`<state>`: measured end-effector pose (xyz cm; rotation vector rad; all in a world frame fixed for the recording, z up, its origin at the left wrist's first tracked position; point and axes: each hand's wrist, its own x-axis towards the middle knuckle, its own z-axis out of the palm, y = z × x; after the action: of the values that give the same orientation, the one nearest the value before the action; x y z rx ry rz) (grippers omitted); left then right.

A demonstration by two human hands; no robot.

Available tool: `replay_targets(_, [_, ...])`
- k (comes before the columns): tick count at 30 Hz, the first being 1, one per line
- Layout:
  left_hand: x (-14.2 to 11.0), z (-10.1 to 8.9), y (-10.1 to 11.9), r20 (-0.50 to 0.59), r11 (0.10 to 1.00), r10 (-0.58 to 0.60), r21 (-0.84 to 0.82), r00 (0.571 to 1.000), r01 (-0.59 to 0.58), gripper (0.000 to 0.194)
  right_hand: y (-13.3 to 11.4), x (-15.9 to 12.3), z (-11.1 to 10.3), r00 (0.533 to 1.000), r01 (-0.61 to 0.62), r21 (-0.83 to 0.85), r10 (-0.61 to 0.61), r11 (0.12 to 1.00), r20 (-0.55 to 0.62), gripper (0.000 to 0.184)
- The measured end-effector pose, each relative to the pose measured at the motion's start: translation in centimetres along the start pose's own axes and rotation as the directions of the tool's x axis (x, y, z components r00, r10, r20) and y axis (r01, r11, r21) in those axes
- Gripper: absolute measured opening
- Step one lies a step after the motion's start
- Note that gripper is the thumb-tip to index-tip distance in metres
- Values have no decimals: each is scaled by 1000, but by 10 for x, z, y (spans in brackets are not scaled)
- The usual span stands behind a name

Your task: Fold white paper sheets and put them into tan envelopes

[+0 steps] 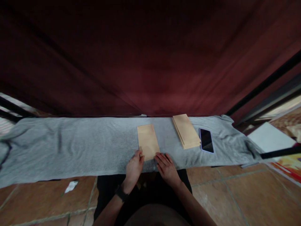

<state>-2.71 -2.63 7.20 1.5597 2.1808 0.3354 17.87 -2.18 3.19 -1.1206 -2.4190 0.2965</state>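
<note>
A brown paper envelope (pixel 148 141) lies flat on the grey cloth in front of me, slightly tilted, with small reddish print near its top right corner. At its lower left edge my left hand (pixel 134 166) is closed, the edge pinched between thumb and fingers. My right hand (pixel 166 166) rests with fingers stretched out, the tips touching the lower right corner. To the right sits a stack of similar brown envelopes (pixel 187 131), its edges a little uneven.
Just right of the stack is a phone (pixel 207 140) with a dark screen and pale purple case. The grey cloth (pixel 89 144) covers a long narrow surface. A dark red curtain (pixel 141 62) rises behind it. White scrap paper (pixel 71 186) lies on the tiled floor (pixel 218 191).
</note>
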Motion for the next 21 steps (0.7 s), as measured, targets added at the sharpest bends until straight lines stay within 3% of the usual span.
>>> replay_targets(3, [1,-3,3,-16,978,86,193,996,-81,23,1,0,3,999,-5,12,6,1000,-34,43])
replay_targets(5, [10,-3,7,-73,953,221,228,973,-200,28,1,1,4,999,-14,28,15,1000,-52,43])
replay_targets(8, [38,3,16,-181,863,495,219,850,-456,36,0,2,4,998,-25,62,28,998,-58,42])
replay_targets(10, [64,10,22,-195,797,601,220,775,-562,44,0,3,2,998,-30,83,35,996,-56,41])
replay_targets(11, [78,14,24,-181,776,627,229,758,-588,47,0,4,1,998,-31,90,36,995,-55,40])
replay_targets(16, [126,26,32,-51,744,642,280,765,-606,52,-2,5,-3,997,-45,113,52,993,-54,42])
replay_targets(21, [133,27,31,22,694,679,308,734,-651,54,-1,6,-1,997,-53,128,60,990,-56,41])
